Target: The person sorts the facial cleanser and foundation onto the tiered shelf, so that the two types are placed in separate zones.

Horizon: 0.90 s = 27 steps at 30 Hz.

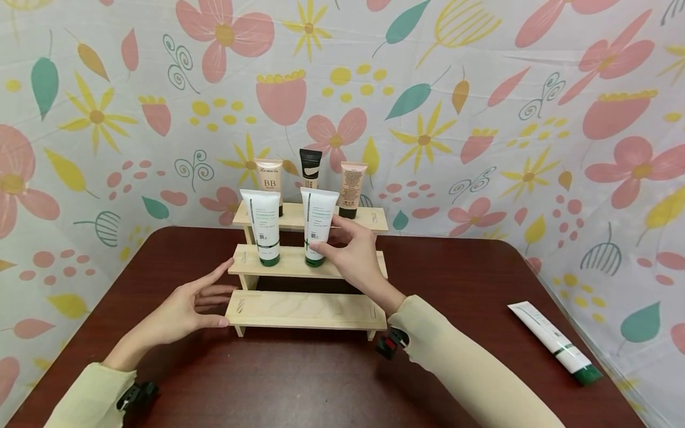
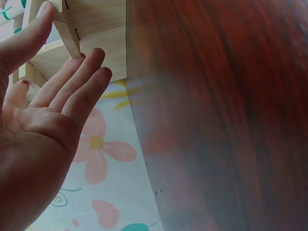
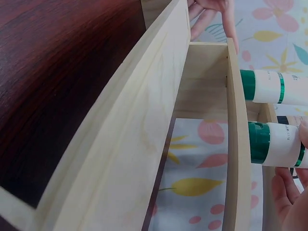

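Observation:
My right hand [image 1: 355, 252] pinches a white squeeze tube with a green cap [image 1: 320, 223] between thumb and fingers. That tube stands cap down on the middle step of a three-step wooden rack [image 1: 305, 309]. To its left on the same step is a matching white tube [image 1: 265, 226]. My left hand [image 1: 184, 309], fingers extended, touches the rack's left side at the lower and middle steps. In the right wrist view the held tube's green cap [image 3: 260, 143] meets the step's board.
On the top step stand a beige BB cream tube [image 1: 271, 178], a black-topped tube [image 1: 310, 166] and a beige tube with a dark cap [image 1: 352, 187]. Another white tube [image 1: 556, 342] lies on the dark red table [image 1: 299, 386] at the right. A floral cloth [image 1: 428, 89] hangs behind.

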Each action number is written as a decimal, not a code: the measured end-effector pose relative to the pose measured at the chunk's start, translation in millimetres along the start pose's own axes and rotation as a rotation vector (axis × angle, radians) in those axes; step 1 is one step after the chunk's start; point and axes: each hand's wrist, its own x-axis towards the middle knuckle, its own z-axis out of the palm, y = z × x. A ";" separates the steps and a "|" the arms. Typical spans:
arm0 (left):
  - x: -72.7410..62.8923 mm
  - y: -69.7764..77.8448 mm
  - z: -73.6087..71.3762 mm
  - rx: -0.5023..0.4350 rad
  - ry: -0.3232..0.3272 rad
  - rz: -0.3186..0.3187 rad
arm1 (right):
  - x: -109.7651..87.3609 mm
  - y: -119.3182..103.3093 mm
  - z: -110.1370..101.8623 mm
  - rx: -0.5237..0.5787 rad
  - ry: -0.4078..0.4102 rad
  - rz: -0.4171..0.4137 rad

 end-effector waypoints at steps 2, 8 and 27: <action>-0.3 -0.3 0.4 0.007 0.001 -0.001 | 1.3 0.0 2.2 0.006 -0.002 0.013; -0.2 -0.2 0.4 0.003 0.006 0.003 | 3.6 -0.8 5.4 0.027 -0.014 0.011; 0.3 -1.3 0.8 0.005 0.007 -0.006 | 2.8 -2.7 10.1 0.074 -0.053 0.012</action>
